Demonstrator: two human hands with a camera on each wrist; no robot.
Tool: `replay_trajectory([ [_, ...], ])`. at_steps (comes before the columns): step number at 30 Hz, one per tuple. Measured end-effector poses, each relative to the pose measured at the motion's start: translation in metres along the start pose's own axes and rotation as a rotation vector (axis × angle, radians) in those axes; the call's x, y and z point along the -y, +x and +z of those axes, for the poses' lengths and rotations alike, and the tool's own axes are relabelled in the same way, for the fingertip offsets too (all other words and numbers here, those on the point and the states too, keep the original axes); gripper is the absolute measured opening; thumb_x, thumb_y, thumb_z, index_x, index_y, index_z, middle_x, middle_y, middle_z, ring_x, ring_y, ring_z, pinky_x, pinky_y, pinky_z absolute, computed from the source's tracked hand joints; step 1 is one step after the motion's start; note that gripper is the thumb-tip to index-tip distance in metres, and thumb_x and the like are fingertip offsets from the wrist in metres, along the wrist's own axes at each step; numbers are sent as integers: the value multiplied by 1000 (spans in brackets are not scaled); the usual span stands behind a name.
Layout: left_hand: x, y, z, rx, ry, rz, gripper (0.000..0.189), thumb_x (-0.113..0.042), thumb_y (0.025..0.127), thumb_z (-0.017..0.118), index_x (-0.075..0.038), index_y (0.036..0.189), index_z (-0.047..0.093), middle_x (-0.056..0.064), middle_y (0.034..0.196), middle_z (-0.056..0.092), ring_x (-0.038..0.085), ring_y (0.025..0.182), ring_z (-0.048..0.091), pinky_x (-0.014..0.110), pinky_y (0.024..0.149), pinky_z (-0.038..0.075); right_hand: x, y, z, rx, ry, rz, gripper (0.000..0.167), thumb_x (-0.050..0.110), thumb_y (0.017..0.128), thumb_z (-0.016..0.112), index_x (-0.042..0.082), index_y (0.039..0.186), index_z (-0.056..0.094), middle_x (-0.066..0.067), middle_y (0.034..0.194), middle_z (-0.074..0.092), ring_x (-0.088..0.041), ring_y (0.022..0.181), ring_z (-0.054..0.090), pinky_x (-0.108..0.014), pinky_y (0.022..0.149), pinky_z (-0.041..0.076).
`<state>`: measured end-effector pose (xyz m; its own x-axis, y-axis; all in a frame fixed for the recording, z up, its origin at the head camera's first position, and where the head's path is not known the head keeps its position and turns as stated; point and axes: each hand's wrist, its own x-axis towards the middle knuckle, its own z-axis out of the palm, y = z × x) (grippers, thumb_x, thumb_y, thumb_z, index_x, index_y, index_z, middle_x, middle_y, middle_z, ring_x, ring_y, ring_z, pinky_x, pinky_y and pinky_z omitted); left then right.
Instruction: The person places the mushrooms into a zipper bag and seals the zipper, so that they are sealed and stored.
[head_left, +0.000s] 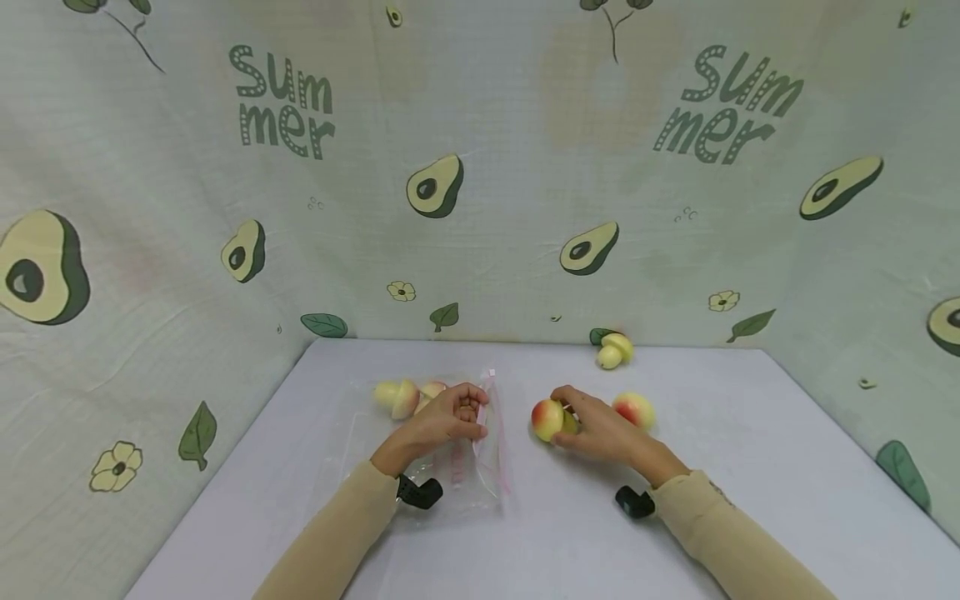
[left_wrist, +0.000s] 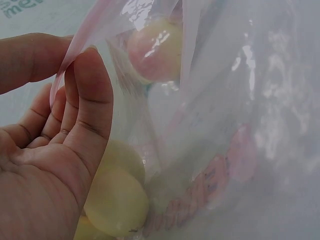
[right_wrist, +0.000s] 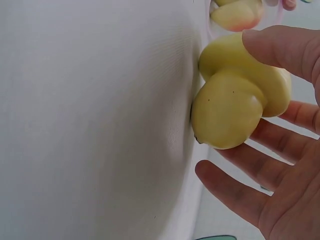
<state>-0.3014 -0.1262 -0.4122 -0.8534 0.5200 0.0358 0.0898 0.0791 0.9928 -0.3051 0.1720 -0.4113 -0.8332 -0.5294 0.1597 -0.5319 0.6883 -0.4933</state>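
Left hand (head_left: 442,423) pinches a fruit-filled bag (left_wrist: 225,110); right hand (head_left: 600,429) curls round one fruit (head_left: 548,419).

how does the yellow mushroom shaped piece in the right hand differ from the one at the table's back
The right hand grips the held piece; no hand touches the back piece. In the head view, the held piece shows a red blush; the back piece looks plain yellow. The held piece is nearer the head camera; the back piece lies farther off. Both are mushroom-shaped.
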Motion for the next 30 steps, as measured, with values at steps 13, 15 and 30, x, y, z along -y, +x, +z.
replay_trajectory([
  [13, -1, 0, 1, -17, 5, -10, 48, 11, 76, 70, 11, 117, 45, 5, 79, 44, 13, 69, 42, 20, 58, 38, -2, 2, 1, -6, -3, -14, 51, 24, 81, 75, 18, 124, 48, 2, 112, 58, -15, 100, 55, -39, 89, 45],
  [15, -1, 0, 1, -17, 2, -16, 48, 11, 76, 70, 10, 118, 45, 5, 80, 44, 13, 70, 42, 20, 58, 38, -2, 2, 1, -8, -8, -25, 51, 24, 81, 75, 17, 123, 49, 2, 111, 58, -14, 99, 55, -39, 88, 45],
  [30, -1, 0, 1, -14, -3, -12, 50, 12, 77, 69, 13, 119, 42, 4, 78, 44, 12, 68, 42, 20, 58, 39, 4, 6, 2, -56, 27, -102, 49, 21, 79, 76, 16, 121, 51, 4, 110, 59, -17, 103, 56, -41, 89, 45],
])
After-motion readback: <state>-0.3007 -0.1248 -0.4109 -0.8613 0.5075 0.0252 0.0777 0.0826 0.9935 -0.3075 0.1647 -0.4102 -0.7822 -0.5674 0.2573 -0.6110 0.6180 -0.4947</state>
